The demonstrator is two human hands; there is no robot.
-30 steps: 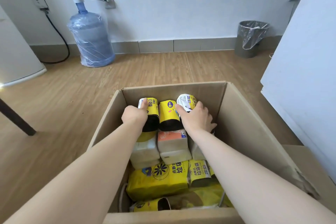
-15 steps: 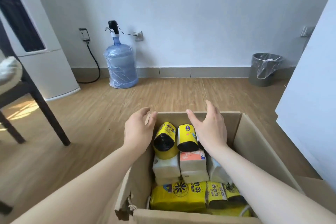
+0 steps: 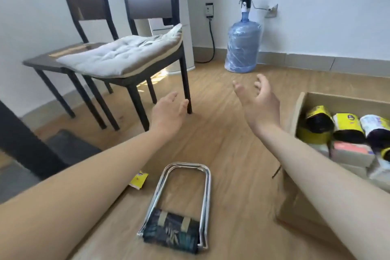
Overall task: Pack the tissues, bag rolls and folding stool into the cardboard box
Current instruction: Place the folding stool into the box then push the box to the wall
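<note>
Folding stool (image 3: pixel 177 209) flat on floor, left of cardboard box (image 3: pixel 295 175). Left hand (image 3: pixel 168 112) and right hand (image 3: pixel 258 103) beyond stool, spread wide, empty. Probably light, rigid, slippery; best taken by tube sides.

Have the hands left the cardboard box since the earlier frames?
Yes. The left hand and right hand are now outside the cardboard box, to its left, open and empty above the floor beyond the folding stool.

printing on yellow bag rolls (image 3: pixel 346 121) blurred, no text readable
</note>
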